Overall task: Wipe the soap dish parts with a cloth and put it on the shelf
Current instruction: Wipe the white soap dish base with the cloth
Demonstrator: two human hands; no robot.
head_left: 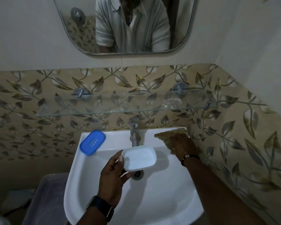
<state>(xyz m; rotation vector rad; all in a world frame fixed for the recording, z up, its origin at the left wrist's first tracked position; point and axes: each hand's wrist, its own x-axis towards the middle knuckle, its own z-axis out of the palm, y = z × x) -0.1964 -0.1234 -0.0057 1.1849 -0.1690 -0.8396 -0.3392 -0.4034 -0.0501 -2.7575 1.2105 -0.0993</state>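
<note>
The left hand (113,172) is pinching the white oval plastic soap dish tray (139,158) by one end over the white ceramic basin (177,192), so it risks tipping loose while the right hand (182,146) is closing on the tan folded cloth (165,135) at the basin's back right corner, with the blue slotted plastic insert (92,142) overhanging the back left corner

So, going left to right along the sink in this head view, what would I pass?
Blue soap dish part on the sink rim → left hand → white soap dish tray it holds → right hand on the cloth.
</note>
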